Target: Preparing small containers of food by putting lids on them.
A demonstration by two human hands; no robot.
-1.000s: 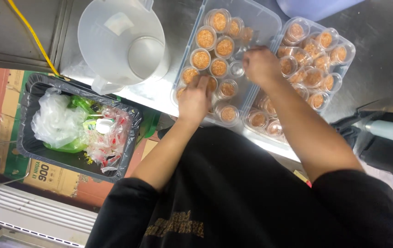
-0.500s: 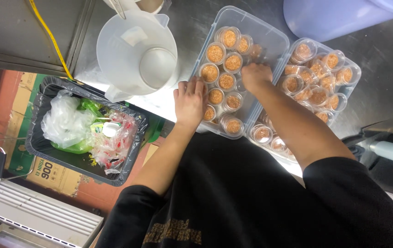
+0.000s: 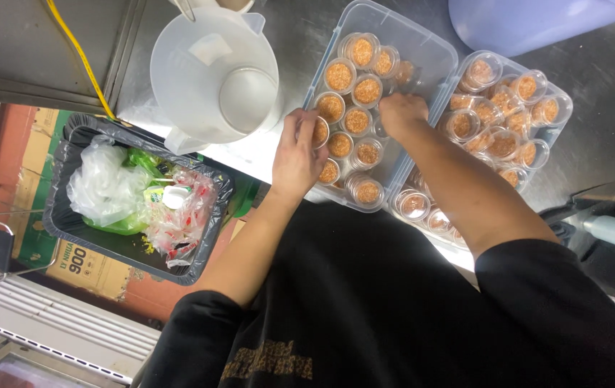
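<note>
Two clear plastic containers sit side by side on a steel counter, both packed with small lidded cups of orange-brown sauce. My left hand (image 3: 297,154) rests at the near left edge of the left container (image 3: 422,32), with its fingers closed around one small cup (image 3: 320,133). My right hand (image 3: 401,113) is inside the same container, curled knuckles-up over the cups in the middle row. Its palm is hidden, so I cannot see whether it holds anything. The right container (image 3: 565,108) lies just beyond my right forearm.
A white plastic jug (image 3: 207,72) stands on the counter left of the containers. A lavender tub (image 3: 530,21) is at the far edge. Below the counter on the left is a black-lined bin (image 3: 63,223) with plastic waste, standing on cardboard. A yellow cable (image 3: 81,61) runs along the steel.
My right hand moved from the right container over into the left one. My left hand shifted toward the left container's outer edge and closed on a cup there.
</note>
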